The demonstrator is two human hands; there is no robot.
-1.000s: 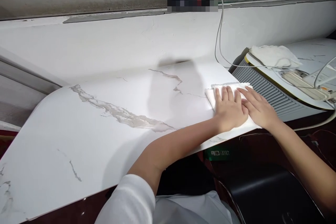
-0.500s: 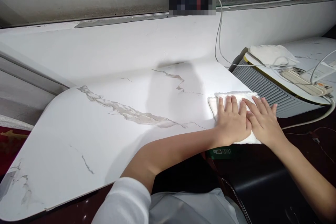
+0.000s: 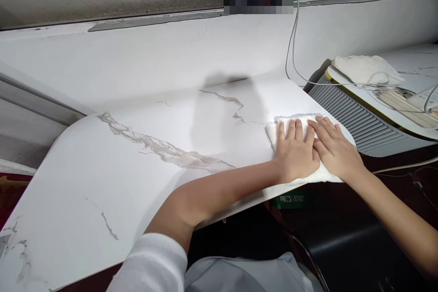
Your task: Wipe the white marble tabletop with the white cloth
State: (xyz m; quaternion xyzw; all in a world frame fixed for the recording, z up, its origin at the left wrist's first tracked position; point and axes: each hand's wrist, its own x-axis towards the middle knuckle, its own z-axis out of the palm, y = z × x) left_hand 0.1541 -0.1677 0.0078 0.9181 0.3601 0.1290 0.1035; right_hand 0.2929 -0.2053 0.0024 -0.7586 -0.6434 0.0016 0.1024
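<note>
At the three o'clock end of our marbled tabletop (image 3: 82, 159) lies the white cloth (image 3: 321, 174); our left hand (image 3: 297, 154) spreads flat on it, touching our flattened right hand (image 3: 334, 149). Let's press evenly, minding the tabletop's edge toward four o'clock.

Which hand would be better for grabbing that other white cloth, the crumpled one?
Probably the right hand: it's nearer the crumpled white cloth. The left hand is farther away. Both rest on the flat white cloth.
</note>
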